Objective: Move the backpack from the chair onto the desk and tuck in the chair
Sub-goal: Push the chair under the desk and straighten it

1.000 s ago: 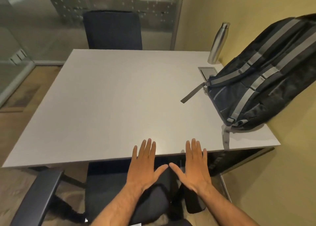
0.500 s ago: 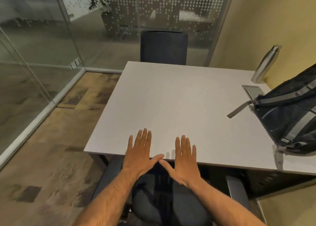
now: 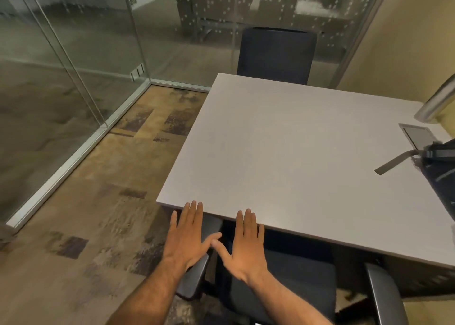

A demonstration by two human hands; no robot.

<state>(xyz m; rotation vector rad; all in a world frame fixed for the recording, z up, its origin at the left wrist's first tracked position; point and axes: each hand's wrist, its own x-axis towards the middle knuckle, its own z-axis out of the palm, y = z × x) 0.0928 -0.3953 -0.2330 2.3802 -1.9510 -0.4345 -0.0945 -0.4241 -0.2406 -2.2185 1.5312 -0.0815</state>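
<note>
The dark backpack (image 3: pixel 440 174) with grey straps lies on the white desk (image 3: pixel 283 157) at its right side, mostly cut off by the frame edge. A dark office chair (image 3: pixel 283 287) sits under the desk's near edge, its seat and both armrests showing. My left hand (image 3: pixel 187 238) and my right hand (image 3: pixel 246 246) hover flat, palms down, fingers spread, above the chair at the desk's near left corner. Neither hand holds anything.
A second dark chair (image 3: pixel 275 56) stands at the desk's far side. A steel bottle (image 3: pixel 435 103) and a grey cable hatch (image 3: pixel 416 137) sit at the desk's right. Glass walls (image 3: pixel 73 66) close the left and back; patterned carpet (image 3: pixel 98 201) lies to the left.
The view has swung left, pushing the backpack and bottle toward the right edge. Both hands stay spread and empty, now over the desk's near left corner.
</note>
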